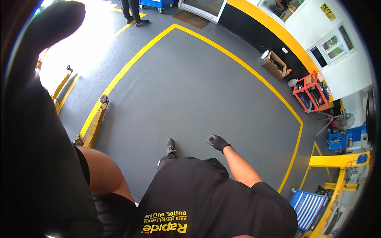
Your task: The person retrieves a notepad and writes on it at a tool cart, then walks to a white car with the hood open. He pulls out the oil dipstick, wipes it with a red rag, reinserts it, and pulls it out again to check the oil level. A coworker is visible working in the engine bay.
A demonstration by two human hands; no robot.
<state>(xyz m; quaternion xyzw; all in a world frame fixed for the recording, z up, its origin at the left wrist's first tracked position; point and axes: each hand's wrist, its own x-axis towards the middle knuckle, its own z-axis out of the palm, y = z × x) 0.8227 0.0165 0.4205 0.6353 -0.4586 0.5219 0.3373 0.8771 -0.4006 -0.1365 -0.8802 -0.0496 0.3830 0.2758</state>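
Observation:
My right hand (217,142), in a dark glove, hangs out in front of my body over the grey floor (190,91). Its fingers are curled in, and no object shows in or around them. Very close on the left side, a large dark shape rises along the edge of the view; it looks like my raised left hand (59,20) in a dark glove or sleeve. The bare bent part of my left arm (104,170) shows below it. What those fingers do is too dark to make out. One dark shoe (170,146) is on the floor ahead of me.
Yellow lift arms (95,123) lie low at the left. A person (135,12) stands far left beside a blue wheeled cabinet (156,4). Along the right wall are a cardboard box (274,65), a red cart (311,92), a yellow frame (337,160) and a blue drawer cabinet (308,208).

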